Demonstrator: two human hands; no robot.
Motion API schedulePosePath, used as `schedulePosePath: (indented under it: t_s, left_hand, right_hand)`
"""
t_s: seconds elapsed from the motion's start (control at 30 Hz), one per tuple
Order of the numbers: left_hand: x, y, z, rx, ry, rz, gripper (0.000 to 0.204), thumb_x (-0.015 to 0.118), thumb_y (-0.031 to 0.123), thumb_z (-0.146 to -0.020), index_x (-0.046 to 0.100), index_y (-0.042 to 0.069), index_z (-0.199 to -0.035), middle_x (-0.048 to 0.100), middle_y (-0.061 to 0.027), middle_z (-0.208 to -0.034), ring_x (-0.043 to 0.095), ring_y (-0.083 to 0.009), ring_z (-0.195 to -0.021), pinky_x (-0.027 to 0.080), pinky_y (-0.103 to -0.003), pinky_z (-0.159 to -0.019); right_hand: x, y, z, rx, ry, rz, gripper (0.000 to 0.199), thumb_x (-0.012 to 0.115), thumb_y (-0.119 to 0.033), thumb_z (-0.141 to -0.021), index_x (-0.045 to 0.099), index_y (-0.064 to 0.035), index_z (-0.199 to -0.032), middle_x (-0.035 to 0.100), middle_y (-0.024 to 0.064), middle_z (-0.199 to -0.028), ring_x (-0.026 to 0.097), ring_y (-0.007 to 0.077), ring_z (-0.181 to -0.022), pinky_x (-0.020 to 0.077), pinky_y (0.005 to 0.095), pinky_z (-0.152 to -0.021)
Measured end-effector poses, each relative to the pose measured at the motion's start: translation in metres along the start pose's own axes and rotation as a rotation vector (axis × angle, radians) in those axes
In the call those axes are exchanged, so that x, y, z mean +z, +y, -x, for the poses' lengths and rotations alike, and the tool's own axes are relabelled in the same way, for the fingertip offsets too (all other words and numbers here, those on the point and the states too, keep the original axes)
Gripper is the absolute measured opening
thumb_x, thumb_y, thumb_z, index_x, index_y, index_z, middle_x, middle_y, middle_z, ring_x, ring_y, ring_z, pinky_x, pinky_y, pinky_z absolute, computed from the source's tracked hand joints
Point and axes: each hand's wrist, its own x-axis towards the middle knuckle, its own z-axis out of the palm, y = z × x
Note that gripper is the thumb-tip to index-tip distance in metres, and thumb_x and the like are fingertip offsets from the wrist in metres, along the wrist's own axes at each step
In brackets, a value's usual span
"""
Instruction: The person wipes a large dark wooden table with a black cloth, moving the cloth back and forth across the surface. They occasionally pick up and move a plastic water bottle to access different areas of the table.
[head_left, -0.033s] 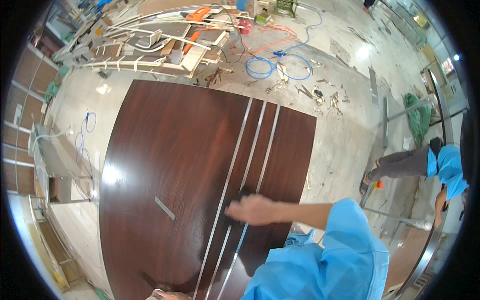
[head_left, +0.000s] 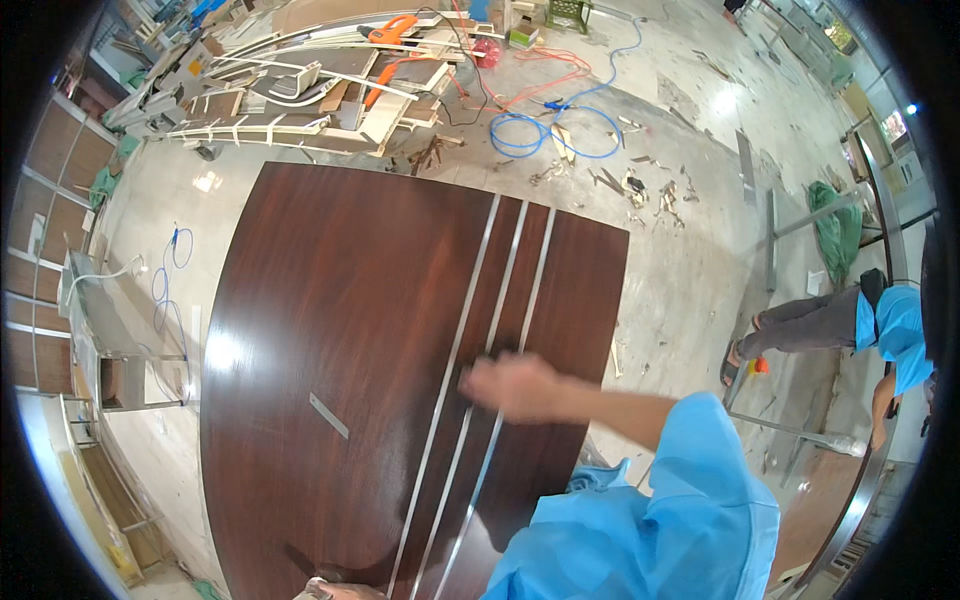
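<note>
A large dark brown wood-grain panel (head_left: 330, 270) with pale metallic strips (head_left: 452, 365) running along its right part lies before me. Over these strips is my right hand (head_left: 512, 388), its fingers curled and blurred by motion. Its grip looks closed, but whatever is in it is hidden beneath the hand. At the lower edge, only a part of my left hand (head_left: 345, 591) shows, by the panel's near side; its fingers cannot be made out. A short flat metal strip (head_left: 328, 415) lies on the panel, left of my right hand.
Beyond the panel, a pile of offcuts (head_left: 300, 100) holds orange tools (head_left: 392, 32). A coiled blue hose (head_left: 520, 137) and scraps (head_left: 640, 185) lie on the floor. At right, a person in blue (head_left: 895, 330) is beside a metal frame (head_left: 790, 435).
My right hand has moved slightly away from me and to the right across the strips. A dark patch beside it earlier is now mostly out of sight.
</note>
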Motion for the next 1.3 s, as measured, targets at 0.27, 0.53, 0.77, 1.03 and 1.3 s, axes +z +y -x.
schedulePosePath:
  t_s: [0.27, 0.53, 0.77, 1.03, 1.3]
  left_hand:
    - [-0.018, 0.002, 0.078, 0.441, -0.654, -1.436, 0.06, 0.04, 0.039, -0.114, 0.045, -0.004, -0.156, 0.046, -0.0305, -0.159, 0.046, -0.0432, -0.147, 0.046, -0.057, -0.111]
    - [-0.043, 0.11, 0.242, 0.69, -0.912, -0.522, 0.051, 0.049, 0.028, -0.11, 0.051, 0.004, -0.155, 0.035, -0.0278, -0.168, 0.03, -0.045, -0.157, 0.025, -0.06, -0.125]
    - [-0.117, 0.181, 0.219, -0.696, -1.257, 0.496, 0.075, 0.035, 0.054, -0.114, 0.031, -0.003, -0.162, 0.05, -0.0255, -0.155, 0.057, -0.0354, -0.138, 0.054, -0.051, -0.107]
    - [-0.121, 0.18, 0.195, -0.46, -1.32, 0.389, 0.041, 0.056, 0.024, -0.111, 0.058, -0.005, -0.14, 0.07, -0.0163, -0.123, 0.068, -0.024, -0.112, 0.055, -0.035, -0.097]
    - [-0.108, 0.19, 0.264, 0.628, -1.309, -0.039, 0.05, 0.069, 0.024, -0.098, 0.062, 0.0, -0.14, 0.057, -0.0291, -0.147, 0.053, -0.0479, -0.138, 0.042, -0.055, -0.116]
  right_hand:
    - [-0.018, 0.259, 0.116, 1.006, 0.375, 0.493, 0.037, 0.067, -0.024, -0.096, 0.063, -0.0092, -0.13, 0.06, 0.0167, -0.118, 0.068, 0.0347, -0.096, 0.0606, 0.0471, -0.074]
    - [0.036, -0.154, 0.142, 0.085, -0.377, -0.344, 0.026, 0.056, -0.026, -0.102, 0.063, -0.008, -0.119, 0.061, 0.0177, -0.104, 0.073, 0.0366, -0.098, 0.061, 0.0553, -0.075]
    - [0.057, -0.213, 0.127, 0.298, -0.261, -0.898, 0.043, 0.062, -0.043, -0.101, 0.073, -0.0035, -0.113, 0.074, 0.0234, -0.103, 0.07, 0.0442, -0.102, 0.0533, 0.0517, -0.09]
    - [0.068, -0.277, 0.168, 0.006, 0.236, -0.187, 0.023, 0.074, -0.031, -0.092, 0.064, -0.0126, -0.099, 0.058, 0.0078, -0.094, 0.072, 0.024, -0.082, 0.0585, 0.0384, -0.061]
    - [0.066, -0.155, 0.208, 0.322, 0.314, -0.172, 0.028, 0.075, -0.025, -0.089, 0.062, -0.016, -0.112, 0.058, 0.0107, -0.107, 0.072, 0.0326, -0.089, 0.0591, 0.0484, -0.068]
